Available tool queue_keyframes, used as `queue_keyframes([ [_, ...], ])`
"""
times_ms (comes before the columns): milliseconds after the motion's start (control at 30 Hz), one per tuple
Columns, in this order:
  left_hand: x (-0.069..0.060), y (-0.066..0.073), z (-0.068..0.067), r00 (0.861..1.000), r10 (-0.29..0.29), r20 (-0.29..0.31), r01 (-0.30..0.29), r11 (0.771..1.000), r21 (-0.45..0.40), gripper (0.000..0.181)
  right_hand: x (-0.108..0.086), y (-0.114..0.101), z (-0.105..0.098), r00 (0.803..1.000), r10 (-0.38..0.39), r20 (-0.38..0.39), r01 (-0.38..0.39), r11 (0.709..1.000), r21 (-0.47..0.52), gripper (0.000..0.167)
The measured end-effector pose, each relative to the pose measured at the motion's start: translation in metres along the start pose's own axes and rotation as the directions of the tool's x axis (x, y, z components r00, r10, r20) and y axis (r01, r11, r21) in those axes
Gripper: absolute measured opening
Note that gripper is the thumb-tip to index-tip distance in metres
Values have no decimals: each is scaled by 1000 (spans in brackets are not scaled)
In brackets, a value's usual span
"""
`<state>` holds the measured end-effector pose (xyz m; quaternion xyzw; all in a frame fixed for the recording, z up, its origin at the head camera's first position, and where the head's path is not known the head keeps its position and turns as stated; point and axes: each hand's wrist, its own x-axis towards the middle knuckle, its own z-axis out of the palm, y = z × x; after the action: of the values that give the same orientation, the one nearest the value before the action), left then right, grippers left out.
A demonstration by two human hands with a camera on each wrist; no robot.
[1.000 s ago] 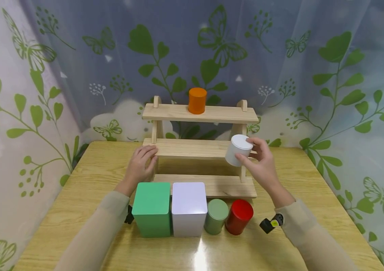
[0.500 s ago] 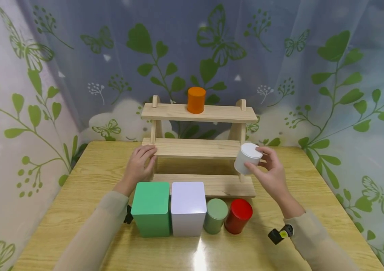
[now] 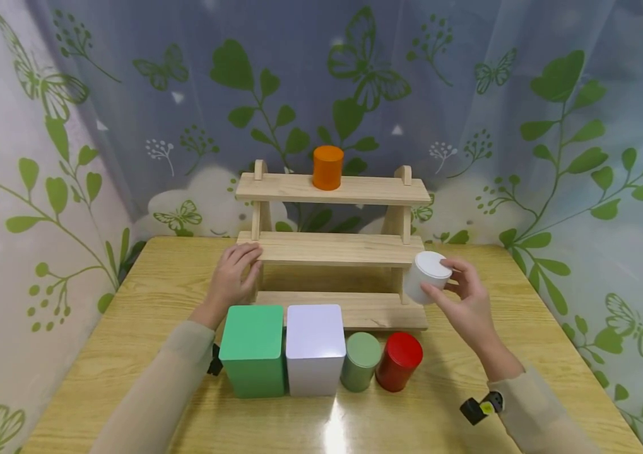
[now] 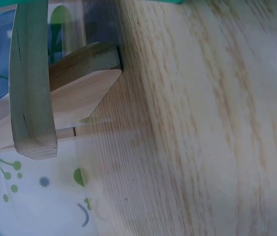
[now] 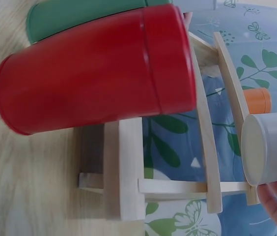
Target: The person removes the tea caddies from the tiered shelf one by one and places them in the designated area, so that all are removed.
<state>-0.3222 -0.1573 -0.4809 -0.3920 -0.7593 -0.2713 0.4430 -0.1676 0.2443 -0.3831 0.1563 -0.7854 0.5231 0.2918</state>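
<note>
My right hand (image 3: 466, 302) holds a white lidded canister (image 3: 428, 277) between thumb and fingers. The canister is tilted, in front of the right end of a three-tier wooden display shelf (image 3: 332, 249). In the right wrist view the white canister (image 5: 271, 147) is at the right edge, with fingertips (image 5: 276, 201) below it. My left hand (image 3: 231, 280) grips the left end of the middle board, fingers on top and thumb lower at the front. An orange canister (image 3: 328, 168) stands on the top board.
Before the shelf, in a row on the wooden table (image 3: 145, 315), stand a green box (image 3: 254, 350), a pale lavender box (image 3: 314, 350), a light green canister (image 3: 361, 361) and a red canister (image 3: 399, 361). A leaf-patterned curtain (image 3: 298, 75) hangs behind.
My right hand has moved right and toward me with the white canister, from the middle board's right end to just in front of it. The left hand keeps its place.
</note>
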Motion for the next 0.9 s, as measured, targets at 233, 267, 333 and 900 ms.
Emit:
queue_keyframes([
  [233,0,0,0,1000,-3,8,3,1000,6,26,-11,1,-6,1000,-9,-4,9,1000,-11,48],
  [267,0,0,0,1000,-4,9,4,1000,6,26,-13,1,-7,1000,-7,-5,7,1000,-11,48],
  [333,0,-1,0,1000,-3,8,3,1000,2,26,-16,1,-9,1000,-2,-7,2,1000,-9,47],
  [900,0,0,0,1000,-8,8,8,1000,0,27,-52,18,-26,1000,-6,9,6,997,-72,52],
])
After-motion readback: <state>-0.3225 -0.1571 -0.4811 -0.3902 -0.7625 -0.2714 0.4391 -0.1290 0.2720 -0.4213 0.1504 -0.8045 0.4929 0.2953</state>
